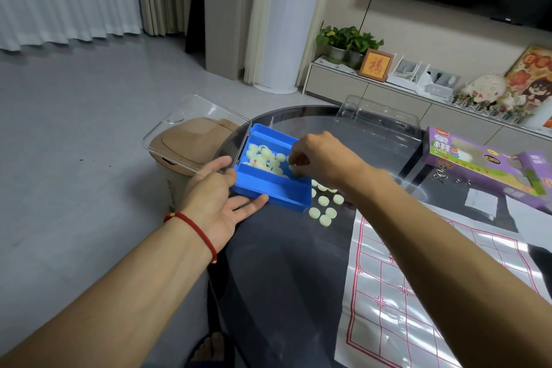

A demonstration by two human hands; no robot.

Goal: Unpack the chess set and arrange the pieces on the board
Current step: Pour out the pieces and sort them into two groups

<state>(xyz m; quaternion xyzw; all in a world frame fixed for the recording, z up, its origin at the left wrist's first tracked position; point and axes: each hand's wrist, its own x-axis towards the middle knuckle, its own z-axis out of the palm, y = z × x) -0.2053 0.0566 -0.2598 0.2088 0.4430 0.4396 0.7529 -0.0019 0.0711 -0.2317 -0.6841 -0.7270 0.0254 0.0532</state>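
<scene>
A blue plastic box (270,188) with a clear hinged lid (194,131) swung open to the left sits tilted at the dark round table's left edge. Several pale round chess pieces (263,158) lie inside it. My left hand (219,197) holds the box's near left corner, thumb on the rim and fingers beneath. Reaching into the box, my right hand (319,160) has its fingers curled round pieces at the right side. Several more pale pieces (324,207) lie loose on the table right of the box. The white board sheet (418,293) with red grid lines lies at the front right.
A purple chess-set carton (490,167) and a clear plastic insert (379,119) lie at the table's far right. A tan-lidded bin (191,140) stands on the floor under the open lid. A low cabinet with plants and ornaments runs along the wall behind.
</scene>
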